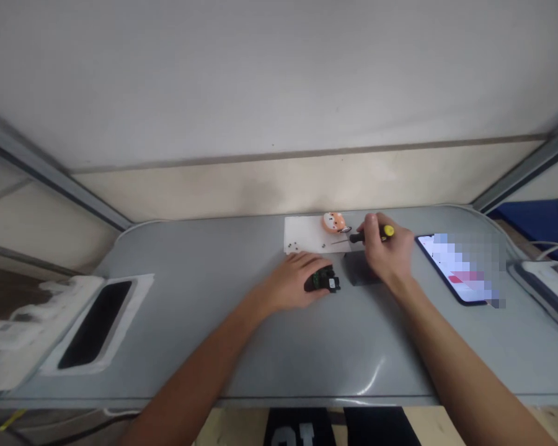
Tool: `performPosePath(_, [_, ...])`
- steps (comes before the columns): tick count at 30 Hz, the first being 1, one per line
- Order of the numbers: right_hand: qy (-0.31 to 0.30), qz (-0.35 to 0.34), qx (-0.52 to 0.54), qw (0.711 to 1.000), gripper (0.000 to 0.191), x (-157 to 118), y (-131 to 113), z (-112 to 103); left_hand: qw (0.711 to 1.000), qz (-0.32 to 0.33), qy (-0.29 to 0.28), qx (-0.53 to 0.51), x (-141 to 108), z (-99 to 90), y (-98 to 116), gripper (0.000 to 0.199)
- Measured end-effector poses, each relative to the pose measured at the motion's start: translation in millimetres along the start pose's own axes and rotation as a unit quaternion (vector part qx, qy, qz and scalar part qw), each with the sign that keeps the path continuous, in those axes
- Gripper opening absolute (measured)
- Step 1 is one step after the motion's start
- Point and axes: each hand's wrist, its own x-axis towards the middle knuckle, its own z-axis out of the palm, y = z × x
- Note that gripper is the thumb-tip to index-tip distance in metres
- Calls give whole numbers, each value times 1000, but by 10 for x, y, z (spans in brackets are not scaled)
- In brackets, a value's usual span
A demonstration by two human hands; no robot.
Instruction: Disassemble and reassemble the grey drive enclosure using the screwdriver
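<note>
My left hand [295, 282] is closed around a small black device with a green circuit board [323, 280], resting at table level. Gripped in my right hand [385, 248] is a screwdriver [359, 237] with a black and yellow handle. Its thin shaft points left, over a white sheet of paper [302, 230]. Several tiny dark screws [292, 246] lie on the sheet's left part, and one more small piece [324, 245] is near the screwdriver tip. Partly hidden under my right hand lies a dark flat piece [360, 271].
An orange and white animal-face object [335, 222] sits on the paper's far edge. To the right are a lit phone [451, 263] and a white device [546, 288]. On the left, a black phone [95, 322] lies beside white power strips [41, 328]. A wall closes the back.
</note>
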Motion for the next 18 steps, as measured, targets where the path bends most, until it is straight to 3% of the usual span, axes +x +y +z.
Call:
performPosePath(6, [-47,26,10,999,54,-2,66,66,1000,7,-9,-2,18,-40,14,52])
performPosePath(18, [-57,20,19,998,51,17,99,57,1000,8,-1,10,16,-41,22,49])
